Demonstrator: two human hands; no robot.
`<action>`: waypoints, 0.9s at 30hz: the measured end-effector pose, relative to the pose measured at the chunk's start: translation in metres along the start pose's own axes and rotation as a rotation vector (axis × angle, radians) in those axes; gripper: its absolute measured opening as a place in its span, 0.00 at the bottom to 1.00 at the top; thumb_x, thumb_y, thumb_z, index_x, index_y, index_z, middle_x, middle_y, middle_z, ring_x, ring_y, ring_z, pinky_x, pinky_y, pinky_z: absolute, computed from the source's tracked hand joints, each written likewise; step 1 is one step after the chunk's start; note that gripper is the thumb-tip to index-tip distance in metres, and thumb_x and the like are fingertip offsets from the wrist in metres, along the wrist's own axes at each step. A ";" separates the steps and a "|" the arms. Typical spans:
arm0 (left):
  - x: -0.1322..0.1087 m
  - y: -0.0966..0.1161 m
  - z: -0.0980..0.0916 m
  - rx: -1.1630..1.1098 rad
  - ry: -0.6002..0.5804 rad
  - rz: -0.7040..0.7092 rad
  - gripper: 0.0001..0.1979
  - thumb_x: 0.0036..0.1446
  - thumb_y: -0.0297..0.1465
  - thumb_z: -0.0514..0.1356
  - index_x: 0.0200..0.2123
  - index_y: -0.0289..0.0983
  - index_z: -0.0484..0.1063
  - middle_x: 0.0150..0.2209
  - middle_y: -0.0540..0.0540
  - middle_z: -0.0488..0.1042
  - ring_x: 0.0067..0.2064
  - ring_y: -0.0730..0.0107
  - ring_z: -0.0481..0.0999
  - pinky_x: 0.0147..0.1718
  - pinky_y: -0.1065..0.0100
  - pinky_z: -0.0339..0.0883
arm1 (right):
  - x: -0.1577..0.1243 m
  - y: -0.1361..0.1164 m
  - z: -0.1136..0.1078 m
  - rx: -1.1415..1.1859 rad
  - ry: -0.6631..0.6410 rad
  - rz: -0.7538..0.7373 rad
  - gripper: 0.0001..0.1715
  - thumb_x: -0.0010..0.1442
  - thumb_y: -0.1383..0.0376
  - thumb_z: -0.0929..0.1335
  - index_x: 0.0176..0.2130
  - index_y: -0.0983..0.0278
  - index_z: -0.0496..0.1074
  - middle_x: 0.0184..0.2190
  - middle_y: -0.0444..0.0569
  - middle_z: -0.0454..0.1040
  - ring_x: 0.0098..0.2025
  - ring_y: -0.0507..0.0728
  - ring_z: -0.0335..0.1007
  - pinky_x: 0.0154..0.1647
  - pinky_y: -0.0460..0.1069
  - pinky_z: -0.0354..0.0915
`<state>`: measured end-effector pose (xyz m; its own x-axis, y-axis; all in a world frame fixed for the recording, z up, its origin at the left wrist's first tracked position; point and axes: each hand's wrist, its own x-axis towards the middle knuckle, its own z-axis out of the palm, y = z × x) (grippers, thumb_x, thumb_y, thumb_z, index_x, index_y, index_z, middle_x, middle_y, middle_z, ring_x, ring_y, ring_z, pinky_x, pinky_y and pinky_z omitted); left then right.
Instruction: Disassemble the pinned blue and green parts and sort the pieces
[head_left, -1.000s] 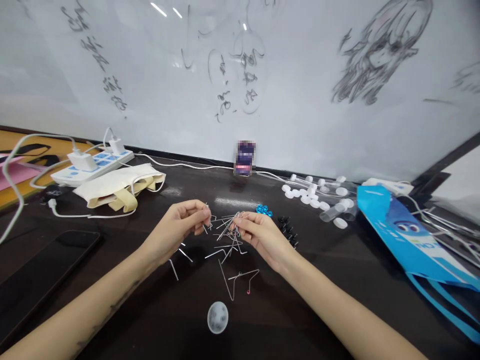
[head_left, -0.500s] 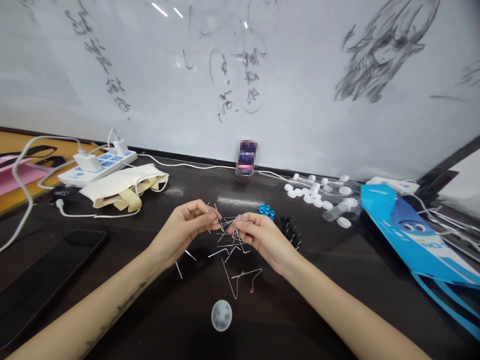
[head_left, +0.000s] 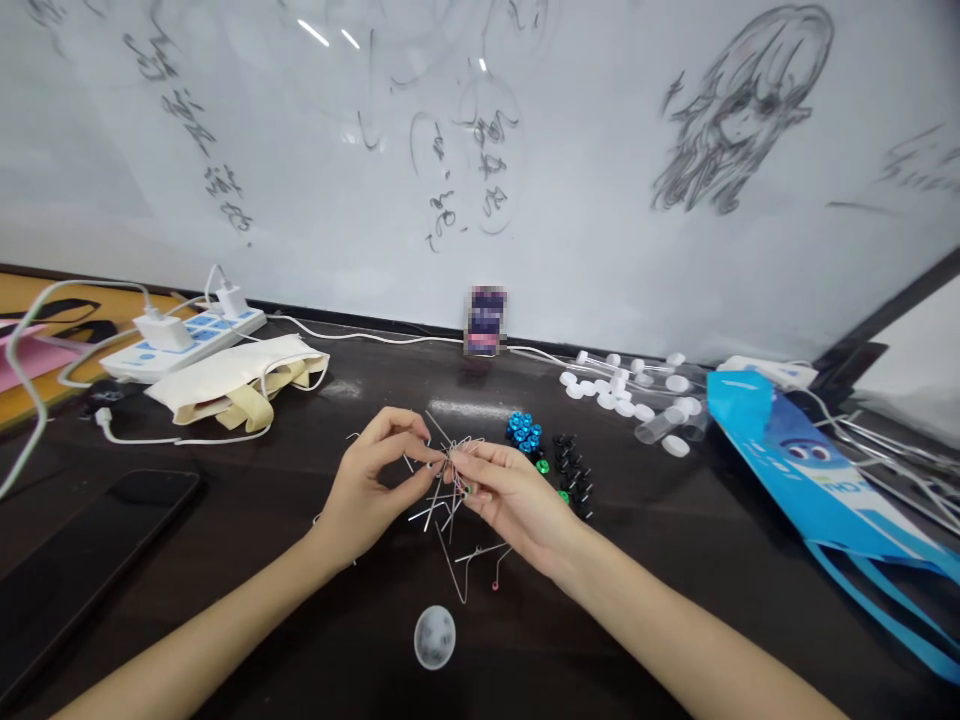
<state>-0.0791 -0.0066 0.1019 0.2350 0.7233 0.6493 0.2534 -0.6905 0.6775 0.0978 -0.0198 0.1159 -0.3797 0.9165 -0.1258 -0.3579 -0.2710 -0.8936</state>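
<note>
Thin bent metal wires point(head_left: 428, 514) lie in a loose pile at the middle of the dark table, partly hidden by the hands. My right hand point(head_left: 517, 500) pinches several of these wires at the pile's right side. From the left, my left hand point(head_left: 379, 480) reaches in with its thumb and fingertips closed on a wire end, its tips almost touching those of my right hand. Nearer to me lie more bent wires, one with a small pink ring point(head_left: 495, 586), and a small white round cup point(head_left: 435, 637) with dark bits in it.
Behind my right hand are blue parts point(head_left: 523, 431), green parts point(head_left: 542, 466) and black pins point(head_left: 574, 478). White caps point(head_left: 624, 407) and clear tubes lie farther right, near a blue bag point(head_left: 810, 460). On the left are a black phone point(head_left: 97, 560), a cream pouch point(head_left: 232, 375) and a power strip point(head_left: 187, 340).
My left hand has moved right, its fingertips now meeting those of my right hand. Green parts have come into sight beside my right hand. The whole view has shifted slightly.
</note>
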 end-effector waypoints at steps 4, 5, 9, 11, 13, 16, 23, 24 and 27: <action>0.005 0.005 -0.004 0.175 -0.016 0.033 0.09 0.54 0.28 0.61 0.41 0.41 0.69 0.42 0.46 0.65 0.45 0.64 0.67 0.46 0.62 0.63 | 0.003 -0.012 -0.007 -0.233 0.084 -0.104 0.08 0.52 0.61 0.72 0.29 0.63 0.73 0.27 0.44 0.72 0.25 0.48 0.57 0.26 0.46 0.54; 0.006 0.006 -0.006 0.208 -0.004 0.042 0.13 0.54 0.28 0.61 0.43 0.42 0.67 0.43 0.46 0.65 0.46 0.63 0.66 0.46 0.61 0.63 | 0.004 -0.017 -0.009 -0.292 0.107 -0.135 0.08 0.52 0.61 0.72 0.29 0.63 0.73 0.27 0.44 0.72 0.25 0.49 0.57 0.26 0.46 0.54; 0.012 -0.004 -0.007 0.300 -0.076 0.000 0.10 0.57 0.27 0.57 0.43 0.41 0.66 0.43 0.46 0.67 0.46 0.63 0.66 0.46 0.61 0.61 | 0.007 -0.039 -0.020 -0.407 0.179 -0.233 0.07 0.52 0.62 0.72 0.28 0.63 0.73 0.28 0.46 0.72 0.25 0.50 0.58 0.26 0.47 0.52; 0.015 -0.016 -0.002 0.338 -0.212 -0.047 0.05 0.58 0.26 0.56 0.38 0.40 0.69 0.40 0.47 0.68 0.44 0.63 0.66 0.45 0.61 0.61 | 0.007 -0.049 -0.026 -0.418 0.213 -0.265 0.07 0.52 0.62 0.72 0.27 0.62 0.73 0.27 0.46 0.71 0.25 0.49 0.58 0.25 0.47 0.51; 0.020 -0.029 0.007 0.362 -0.350 -0.072 0.05 0.57 0.25 0.57 0.36 0.39 0.70 0.38 0.47 0.70 0.44 0.63 0.66 0.45 0.61 0.60 | 0.008 -0.055 -0.031 -0.421 0.232 -0.284 0.06 0.52 0.63 0.72 0.27 0.62 0.72 0.26 0.45 0.70 0.25 0.49 0.57 0.24 0.47 0.50; 0.028 -0.045 0.021 0.431 -0.476 -0.022 0.08 0.55 0.23 0.58 0.39 0.37 0.71 0.40 0.45 0.70 0.44 0.61 0.65 0.45 0.62 0.60 | 0.007 -0.058 -0.035 -0.403 0.231 -0.274 0.06 0.50 0.63 0.73 0.27 0.62 0.73 0.26 0.44 0.68 0.24 0.48 0.55 0.24 0.47 0.48; 0.044 -0.068 0.039 0.467 -0.597 0.057 0.06 0.53 0.20 0.58 0.28 0.36 0.70 0.34 0.46 0.69 0.40 0.62 0.65 0.41 0.64 0.59 | 0.009 -0.056 -0.035 -0.394 0.175 -0.205 0.07 0.49 0.62 0.74 0.28 0.62 0.74 0.27 0.45 0.69 0.25 0.50 0.55 0.24 0.48 0.49; 0.044 -0.070 0.040 0.451 -0.602 0.051 0.07 0.53 0.21 0.58 0.26 0.36 0.70 0.33 0.46 0.69 0.39 0.63 0.65 0.40 0.64 0.59 | 0.009 -0.056 -0.036 -0.396 0.164 -0.205 0.07 0.49 0.62 0.74 0.27 0.62 0.73 0.27 0.45 0.69 0.24 0.50 0.55 0.24 0.48 0.47; 0.043 -0.072 0.039 0.401 -0.585 0.012 0.08 0.52 0.20 0.57 0.23 0.36 0.68 0.30 0.47 0.69 0.36 0.65 0.67 0.37 0.66 0.59 | 0.011 -0.056 -0.038 -0.409 0.145 -0.202 0.08 0.50 0.62 0.73 0.26 0.62 0.72 0.25 0.44 0.68 0.23 0.49 0.52 0.23 0.48 0.44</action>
<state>-0.0509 0.0751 0.0676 0.6769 0.6773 0.2882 0.5470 -0.7248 0.4189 0.1461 0.0165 0.1482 -0.2036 0.9784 0.0351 -0.0359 0.0284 -0.9990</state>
